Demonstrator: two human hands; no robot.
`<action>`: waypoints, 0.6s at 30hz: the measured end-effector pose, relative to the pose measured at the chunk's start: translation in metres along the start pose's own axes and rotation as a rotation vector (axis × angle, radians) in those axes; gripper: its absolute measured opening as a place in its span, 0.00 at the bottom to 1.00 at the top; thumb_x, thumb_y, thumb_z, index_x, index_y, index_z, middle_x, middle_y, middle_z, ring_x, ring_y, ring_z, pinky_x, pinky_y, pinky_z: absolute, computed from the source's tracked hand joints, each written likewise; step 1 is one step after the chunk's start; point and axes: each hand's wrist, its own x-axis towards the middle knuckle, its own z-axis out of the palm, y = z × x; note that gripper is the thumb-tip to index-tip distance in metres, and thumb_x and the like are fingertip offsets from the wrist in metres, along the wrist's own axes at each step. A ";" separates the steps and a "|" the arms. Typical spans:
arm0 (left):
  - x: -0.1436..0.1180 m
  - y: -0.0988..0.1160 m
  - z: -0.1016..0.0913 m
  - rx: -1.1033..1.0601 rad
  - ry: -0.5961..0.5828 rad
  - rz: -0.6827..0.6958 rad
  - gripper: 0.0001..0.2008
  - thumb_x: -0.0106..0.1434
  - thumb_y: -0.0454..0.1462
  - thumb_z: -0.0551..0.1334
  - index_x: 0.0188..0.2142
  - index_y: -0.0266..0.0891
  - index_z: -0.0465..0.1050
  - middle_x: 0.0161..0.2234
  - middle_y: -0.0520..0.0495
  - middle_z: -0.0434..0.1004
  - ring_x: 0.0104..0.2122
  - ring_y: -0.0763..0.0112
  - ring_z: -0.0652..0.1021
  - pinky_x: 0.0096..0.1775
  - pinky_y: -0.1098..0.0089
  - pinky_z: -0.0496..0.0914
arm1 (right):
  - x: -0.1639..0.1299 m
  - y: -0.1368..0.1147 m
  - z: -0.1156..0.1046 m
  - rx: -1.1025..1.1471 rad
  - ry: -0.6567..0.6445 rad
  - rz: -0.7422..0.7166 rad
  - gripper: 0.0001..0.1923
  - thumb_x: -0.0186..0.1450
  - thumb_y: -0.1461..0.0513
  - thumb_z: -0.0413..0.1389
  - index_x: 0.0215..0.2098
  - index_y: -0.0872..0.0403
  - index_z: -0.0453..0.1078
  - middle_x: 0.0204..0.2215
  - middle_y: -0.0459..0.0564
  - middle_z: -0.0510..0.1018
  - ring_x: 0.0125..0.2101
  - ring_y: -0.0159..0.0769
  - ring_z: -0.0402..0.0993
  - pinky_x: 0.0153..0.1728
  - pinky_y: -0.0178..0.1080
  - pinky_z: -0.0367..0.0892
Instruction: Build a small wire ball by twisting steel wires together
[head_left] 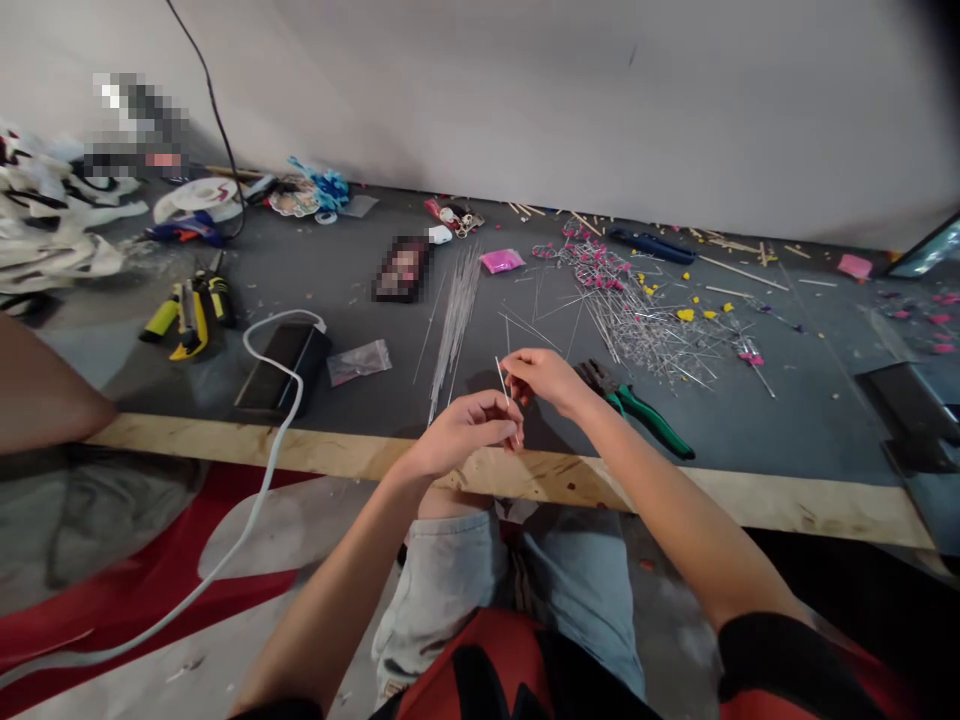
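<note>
My left hand (pixel 466 430) and my right hand (pixel 541 380) meet just above the pale raw-wood edge strip (pixel 750 495) of the dark grey matte worktop (pixel 750 420); both are closed in a pinch on one thin, stiff, silvery metal wire (pixel 501 382), the left fingertips gripping its lower part, the right thumb and forefinger touching it higher up; the wire stands nearly upright, tilted slightly leftward at its top.

Beyond the wood strip, straight ahead of my hands, lies one loose bundle of long straight bare wires (pixel 457 315), smooth and glinting; to its right spreads one tangled heap of wires tipped with small pink beads (pixel 637 320), with a few yellow bits scattered at its far side; just beside my right wrist rests one pair of pliers with green rubbery handles (pixel 637 405).

Left of the bundle I count one clear crinkled plastic bag (pixel 358 361), one flat black rectangular box (pixel 281 368) with one thick white smooth cable (pixel 255 510) looping over it and trailing off the strip, and a yellow-and-black hand tool (pixel 187 315) further left.
</note>
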 end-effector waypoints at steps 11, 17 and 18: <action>0.015 -0.005 -0.038 0.133 0.299 -0.127 0.05 0.57 0.36 0.60 0.33 0.36 0.71 0.26 0.49 0.73 0.25 0.76 0.74 0.26 0.75 0.67 | 0.055 -0.036 -0.040 -0.664 0.296 -0.152 0.12 0.62 0.56 0.52 0.32 0.55 0.72 0.23 0.48 0.74 0.24 0.31 0.67 0.29 0.36 0.60; 0.054 -0.010 -0.026 0.314 0.239 -0.105 0.07 0.56 0.35 0.59 0.34 0.38 0.73 0.24 0.50 0.73 0.22 0.76 0.72 0.25 0.75 0.65 | 0.012 -0.015 -0.062 -0.336 0.023 -0.055 0.15 0.58 0.52 0.56 0.40 0.50 0.72 0.31 0.48 0.76 0.25 0.29 0.67 0.23 0.33 0.58; 0.062 -0.011 -0.021 0.346 0.199 -0.087 0.07 0.56 0.35 0.59 0.34 0.38 0.74 0.23 0.50 0.73 0.21 0.76 0.72 0.25 0.75 0.65 | 0.006 -0.011 -0.062 -0.297 -0.012 -0.060 0.16 0.58 0.53 0.57 0.41 0.50 0.72 0.29 0.46 0.75 0.24 0.29 0.66 0.23 0.33 0.58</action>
